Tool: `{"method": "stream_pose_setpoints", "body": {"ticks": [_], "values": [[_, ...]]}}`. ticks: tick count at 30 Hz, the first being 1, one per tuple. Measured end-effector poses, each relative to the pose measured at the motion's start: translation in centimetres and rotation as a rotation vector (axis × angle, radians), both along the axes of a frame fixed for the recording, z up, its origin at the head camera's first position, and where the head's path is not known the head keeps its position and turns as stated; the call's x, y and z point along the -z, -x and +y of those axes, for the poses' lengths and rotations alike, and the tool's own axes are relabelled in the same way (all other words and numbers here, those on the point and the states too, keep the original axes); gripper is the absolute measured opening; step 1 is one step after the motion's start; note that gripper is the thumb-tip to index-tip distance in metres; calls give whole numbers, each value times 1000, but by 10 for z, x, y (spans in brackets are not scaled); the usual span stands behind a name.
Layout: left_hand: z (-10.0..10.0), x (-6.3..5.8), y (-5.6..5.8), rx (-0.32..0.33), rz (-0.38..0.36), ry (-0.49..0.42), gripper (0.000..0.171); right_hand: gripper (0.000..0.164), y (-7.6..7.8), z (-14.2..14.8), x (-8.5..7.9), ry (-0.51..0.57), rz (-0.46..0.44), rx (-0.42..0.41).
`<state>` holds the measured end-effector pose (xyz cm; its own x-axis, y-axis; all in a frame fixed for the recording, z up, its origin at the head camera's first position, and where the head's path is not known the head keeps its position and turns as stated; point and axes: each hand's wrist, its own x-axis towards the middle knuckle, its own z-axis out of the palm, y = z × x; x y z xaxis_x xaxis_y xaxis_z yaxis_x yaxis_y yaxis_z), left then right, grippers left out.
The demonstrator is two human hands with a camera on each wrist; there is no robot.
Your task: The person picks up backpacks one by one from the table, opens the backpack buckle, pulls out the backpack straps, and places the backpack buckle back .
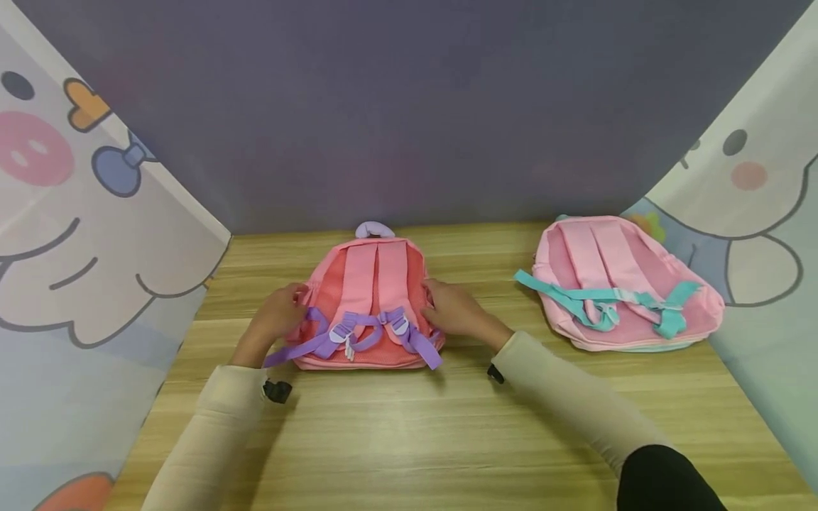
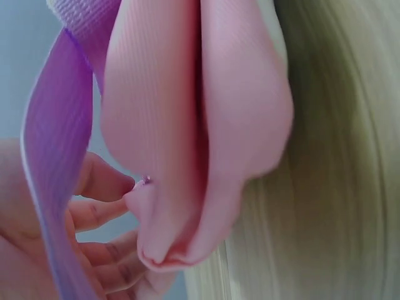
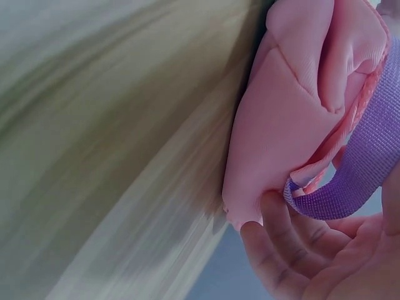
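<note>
A coral-pink backpack (image 1: 359, 277) lies on the table with its shoulder straps facing up and its lilac top handle (image 1: 373, 229) at the far end. Purple webbing straps (image 1: 422, 345) with white buckles cross its lower part. My left hand (image 1: 276, 316) is at the bag's left side, where the left wrist view shows thumb and index finger pinching a pink fabric edge (image 2: 142, 203). On the opposite side my right hand (image 1: 456, 309) grips the bag, its fingers (image 3: 269, 250) against the pink side panel (image 3: 275, 125). A purple strap partly covers that palm.
A second backpack (image 1: 603, 259), lighter pink with teal straps (image 1: 569, 298), lies to the right on the wood-grain table (image 1: 396, 440). Behind stands a dark grey panel (image 1: 409, 113). Cartoon-printed side panels (image 1: 160, 241) flank the table.
</note>
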<state>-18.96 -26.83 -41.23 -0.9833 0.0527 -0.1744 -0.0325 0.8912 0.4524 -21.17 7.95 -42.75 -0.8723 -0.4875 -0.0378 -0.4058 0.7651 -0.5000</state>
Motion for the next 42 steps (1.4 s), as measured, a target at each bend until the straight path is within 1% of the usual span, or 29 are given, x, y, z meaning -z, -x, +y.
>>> {"method": "stream_pose_setpoints", "body": {"ticks": [5, 12, 18, 29, 33, 38, 40, 42], "values": [[-8, -1, 2, -8, 8, 42, 49, 62, 1, -10, 2, 22, -21, -10], [-19, 0, 4, -18, 17, 35, 48, 65, 3, -20, 3, 31, -29, -20], [-30, 2, 8, -45, -20, 29, 52, 65, 5, -33, 3, 26, -20, -44], [-58, 2, 9, -92, -74, 74, 50, 64, 11, -61, 4, 24, -13, -75], [-68, -1, 7, -112, -92, 92, 51, 63, 10, -73, 2, 37, -28, -93], [-81, -4, 4, -157, -138, 76, 53, 62, 9, -89, 2, 31, -10, -119], [-86, -5, 3, -167, -144, 88, 53, 62, 9, -95, 2, 30, -4, -127], [-93, -5, 1, -160, -131, 98, 52, 62, 8, -101, 2, 25, -1, -131]]}}
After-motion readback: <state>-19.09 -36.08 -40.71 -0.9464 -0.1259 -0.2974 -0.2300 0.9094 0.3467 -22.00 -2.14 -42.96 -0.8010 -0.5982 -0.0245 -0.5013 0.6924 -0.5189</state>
